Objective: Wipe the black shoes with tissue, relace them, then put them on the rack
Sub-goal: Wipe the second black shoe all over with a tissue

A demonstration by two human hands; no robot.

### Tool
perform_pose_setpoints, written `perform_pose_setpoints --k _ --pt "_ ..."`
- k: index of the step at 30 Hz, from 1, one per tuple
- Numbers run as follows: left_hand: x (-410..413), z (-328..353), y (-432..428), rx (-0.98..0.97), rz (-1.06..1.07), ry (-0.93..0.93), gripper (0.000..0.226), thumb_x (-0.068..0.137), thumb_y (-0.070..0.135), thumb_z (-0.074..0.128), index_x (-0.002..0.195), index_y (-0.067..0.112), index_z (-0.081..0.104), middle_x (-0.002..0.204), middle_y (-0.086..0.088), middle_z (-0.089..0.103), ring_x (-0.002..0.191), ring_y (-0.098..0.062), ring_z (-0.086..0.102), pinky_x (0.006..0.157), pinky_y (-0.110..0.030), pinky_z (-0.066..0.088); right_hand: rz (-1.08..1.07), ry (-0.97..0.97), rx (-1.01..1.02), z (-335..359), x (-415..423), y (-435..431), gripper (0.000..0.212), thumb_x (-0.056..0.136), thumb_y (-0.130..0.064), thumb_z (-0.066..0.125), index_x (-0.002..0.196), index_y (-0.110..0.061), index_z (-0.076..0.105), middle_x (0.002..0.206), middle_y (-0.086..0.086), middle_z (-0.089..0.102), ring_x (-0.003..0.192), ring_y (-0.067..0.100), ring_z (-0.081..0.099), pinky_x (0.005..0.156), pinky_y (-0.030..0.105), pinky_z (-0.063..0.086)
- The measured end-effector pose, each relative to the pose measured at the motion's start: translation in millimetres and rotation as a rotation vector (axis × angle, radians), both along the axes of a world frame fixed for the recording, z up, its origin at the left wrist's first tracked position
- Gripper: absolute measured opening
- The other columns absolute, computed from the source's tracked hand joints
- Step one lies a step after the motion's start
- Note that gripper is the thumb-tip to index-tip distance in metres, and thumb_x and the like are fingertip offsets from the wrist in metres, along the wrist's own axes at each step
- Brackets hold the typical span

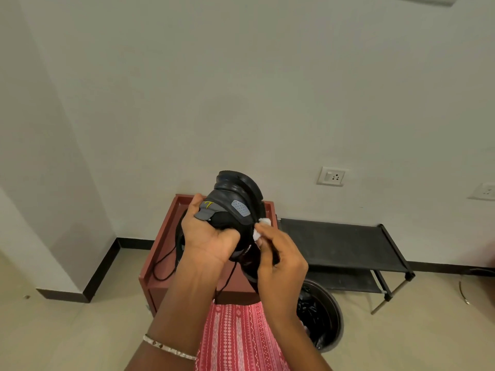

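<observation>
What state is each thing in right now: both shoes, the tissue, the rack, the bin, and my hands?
left hand: grips the held black shoe.
right hand: pinches the tissue.
held black shoe: lifted, lace dangling.
tissue: crumpled, pressed against the held black shoe.
second shoe: on the red table, mostly hidden, lace loose.
shoe rack: standing by the wall.
bin: lidless, lined with black bag.

Two hands, the left hand (207, 236) and the right hand (278, 261); one black shoe (235, 199); one tissue (261, 228); one red table (160, 263); one black rack (342, 242); one bin (332, 317); two wall sockets (333, 176) (486, 191); one bracelet (168, 349)
</observation>
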State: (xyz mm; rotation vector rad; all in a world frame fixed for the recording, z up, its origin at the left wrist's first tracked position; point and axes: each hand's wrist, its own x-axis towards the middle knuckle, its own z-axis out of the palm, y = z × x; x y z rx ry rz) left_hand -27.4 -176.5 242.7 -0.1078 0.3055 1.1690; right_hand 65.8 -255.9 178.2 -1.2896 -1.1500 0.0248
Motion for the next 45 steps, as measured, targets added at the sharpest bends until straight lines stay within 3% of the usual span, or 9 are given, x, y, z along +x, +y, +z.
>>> perform_pose_setpoints --k 7,13,17,22,26,30,33,41,45 --pt "11.0 9.0 -5.3 0.036 -0.024 0.036 0.05 0.096 0.04 0.052 0.128 0.003 0.062 0.131 -0.02 0.062 0.119 -0.034 0.061 0.102 -0.047 0.048 0.105 0.103 0.089 45.0 11.6 19.1 0.018 0.088 -0.004 0.074 0.105 -0.011 0.073 0.104 -0.002 0.065 0.095 0.015 0.068 0.079 0.019 0.054" --pt "-0.8 11.7 -2.5 0.016 -0.007 0.002 0.035 0.097 0.037 0.053 0.109 0.009 0.069 0.123 -0.011 0.067 0.121 -0.029 0.061 0.108 -0.045 0.043 0.036 0.077 -0.055 -2.7 18.4 9.8 0.016 0.096 -0.011 0.065 0.106 -0.023 0.069 0.099 -0.015 0.067 0.097 0.014 0.064 0.08 0.037 0.055" --pt "0.2 14.1 -5.5 -0.001 -0.02 0.018 0.033 0.096 0.036 0.055 0.105 0.008 0.069 0.097 -0.016 0.073 0.096 -0.03 0.068 0.086 -0.045 0.053 -0.028 0.014 -0.126 -0.6 17.2 9.2 0.022 0.095 -0.012 0.065 0.103 -0.032 0.063 0.1 -0.022 0.059 0.094 0.01 0.06 0.078 0.034 0.054" --pt "9.5 12.9 -9.6 0.041 -0.073 0.064 0.047 0.094 0.039 0.055 0.125 0.005 0.064 0.123 -0.019 0.067 0.112 -0.034 0.065 0.096 -0.046 0.051 0.006 -0.045 0.043 40.0 11.5 18.4 0.008 0.095 -0.01 0.067 0.101 -0.015 0.067 0.1 -0.007 0.058 0.094 0.011 0.06 0.078 0.02 0.049" --pt "13.1 16.2 -12.3 0.033 -0.078 0.086 0.045 0.095 0.039 0.053 0.117 0.001 0.065 0.115 -0.021 0.069 0.102 -0.036 0.067 0.084 -0.047 0.054 -0.023 -0.151 0.093 41.9 14.1 23.6 0.007 0.094 -0.005 0.068 0.1 -0.008 0.07 0.1 -0.003 0.058 0.093 0.011 0.06 0.078 0.019 0.047" --pt "3.2 17.7 -6.5 -0.013 -0.029 0.033 0.033 0.094 0.035 0.056 0.109 0.009 0.068 0.113 -0.012 0.071 0.107 -0.029 0.066 0.095 -0.044 0.051 -0.089 -0.164 0.058 -1.5 23.9 14.4 0.007 0.094 -0.011 0.066 0.098 -0.012 0.071 0.097 -0.009 0.063 0.093 0.013 0.059 0.075 0.033 0.052" --pt "-2.8 17.9 -3.1 0.006 -0.015 0.033 0.027 0.095 0.034 0.055 0.099 0.011 0.07 0.106 -0.009 0.071 0.103 -0.025 0.068 0.096 -0.041 0.051 -0.108 -0.151 -0.037 -21.0 29.1 6.3 0.007 0.093 -0.015 0.066 0.097 -0.016 0.071 0.093 -0.012 0.065 0.093 0.009 0.056 0.074 0.03 0.049" --pt "8.8 20.2 -9.7 -0.005 -0.004 0.058 0.033 0.094 0.035 0.054 0.104 0.007 0.069 0.097 -0.016 0.072 0.09 -0.031 0.068 0.08 -0.045 0.054 0.072 0.031 0.044 47.3 10.0 18.8 0.009 0.092 -0.008 0.07 0.096 -0.017 0.072 0.094 -0.011 0.067 0.093 0.013 0.066 0.079 0.026 0.054" --pt "2.3 21.3 -6.6 -0.014 0.018 0.018 0.032 0.095 0.034 0.054 0.105 0.007 0.069 0.107 -0.015 0.07 0.103 -0.031 0.065 0.098 -0.044 0.05 0.121 -0.093 0.08 43.6 12.0 19.2 0.011 0.094 -0.005 0.067 0.1 -0.012 0.071 0.099 -0.01 0.066 0.1 0.015 0.065 0.082 0.028 0.053"
